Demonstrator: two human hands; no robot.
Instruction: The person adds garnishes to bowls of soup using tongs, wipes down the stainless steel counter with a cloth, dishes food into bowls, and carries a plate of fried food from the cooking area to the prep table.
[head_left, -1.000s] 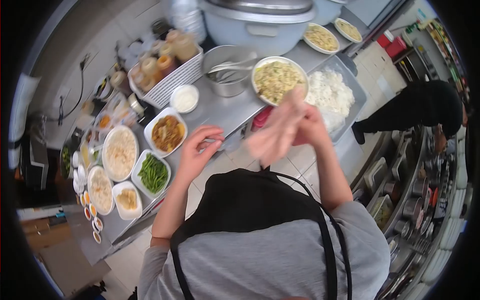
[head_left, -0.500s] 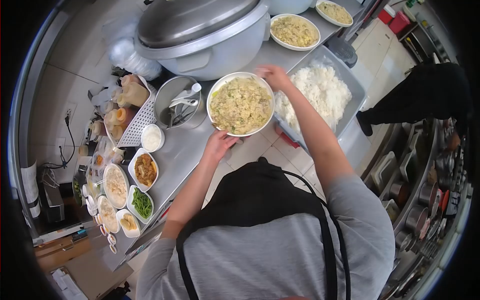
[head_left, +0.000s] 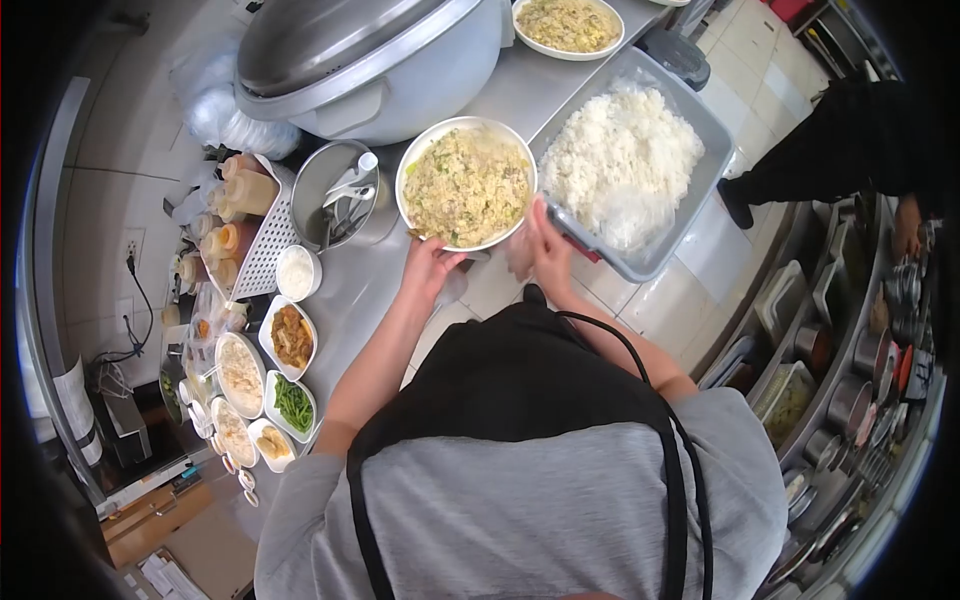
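Note:
A round white plate of fried rice (head_left: 468,188) is at the counter's front edge, tilted toward me. My left hand (head_left: 432,268) grips its near rim, thumb and fingers closed on the edge. My right hand (head_left: 550,252) is just right of the plate, between it and the grey tub (head_left: 640,268). Its fingers look stretched out and partly blurred, with nothing visible in them; whether they touch the plate rim or the tub, I cannot tell. White rice (head_left: 625,155) in a clear plastic bag fills the tub.
Behind stands a big lidded pot (head_left: 400,90). Left of the plate are a metal container of utensils (head_left: 335,205), a white basket of sauce bottles (head_left: 262,235) and several food dishes. Another fried-rice plate (head_left: 568,28) sits farther back. A person in dark clothing (head_left: 835,150) stands at right.
My right hand has come down from the plate's far right side to its near right side. My left hand stays on the rim. The view has shifted slightly.

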